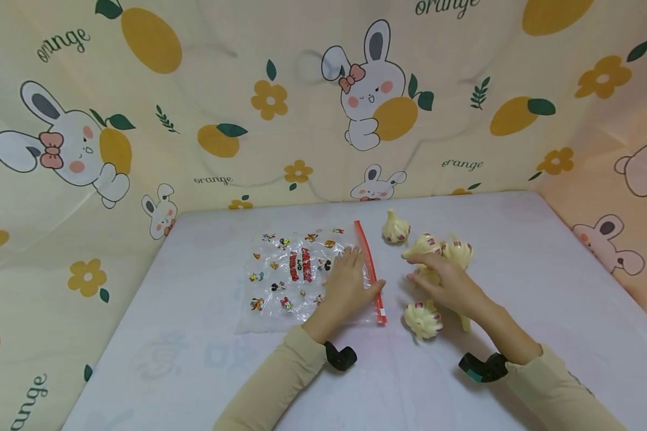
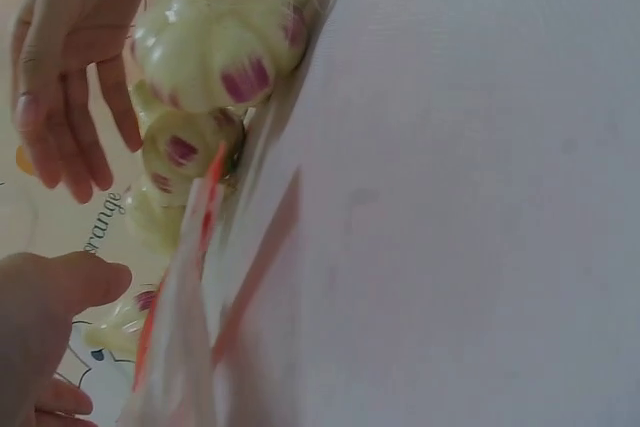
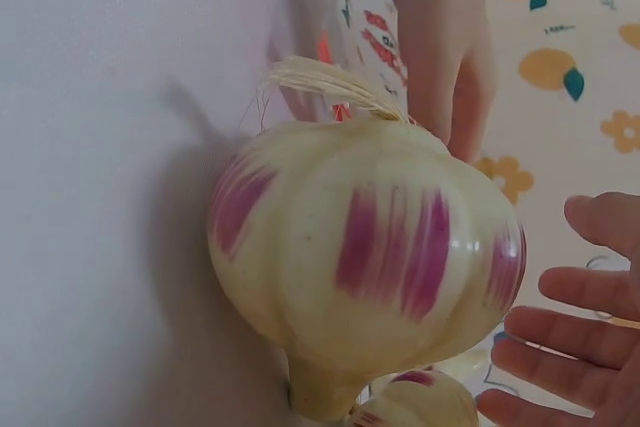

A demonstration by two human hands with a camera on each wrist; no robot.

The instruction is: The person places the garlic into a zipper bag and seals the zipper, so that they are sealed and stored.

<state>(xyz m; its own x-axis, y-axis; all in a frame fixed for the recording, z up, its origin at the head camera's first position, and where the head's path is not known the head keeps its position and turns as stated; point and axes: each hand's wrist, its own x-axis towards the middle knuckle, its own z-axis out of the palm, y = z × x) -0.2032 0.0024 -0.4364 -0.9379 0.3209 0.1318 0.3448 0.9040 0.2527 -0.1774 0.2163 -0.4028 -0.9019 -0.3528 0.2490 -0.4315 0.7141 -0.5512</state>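
Observation:
A clear zip bag (image 1: 273,281) printed with small cartoon figures lies flat, its red zip strip (image 1: 370,263) on the right side. My left hand (image 1: 350,281) rests on the bag near that strip, fingers extended and thumb reaching across the red edge. Over a cluster of garlic bulbs (image 1: 456,251) hovers my right hand (image 1: 447,284), its fingers spread loosely and holding nothing. In the right wrist view a large purple-streaked garlic bulb (image 3: 370,247) stands close to the fingers (image 3: 560,357). Part of the cluster is hidden under the right hand.
One garlic bulb (image 1: 395,228) sits apart at the back, and another garlic bulb (image 1: 422,320) lies nearer the front. All rest on a white-covered table (image 1: 194,371). A cream cloth (image 1: 301,120) with rabbits and oranges rises behind and at the sides.

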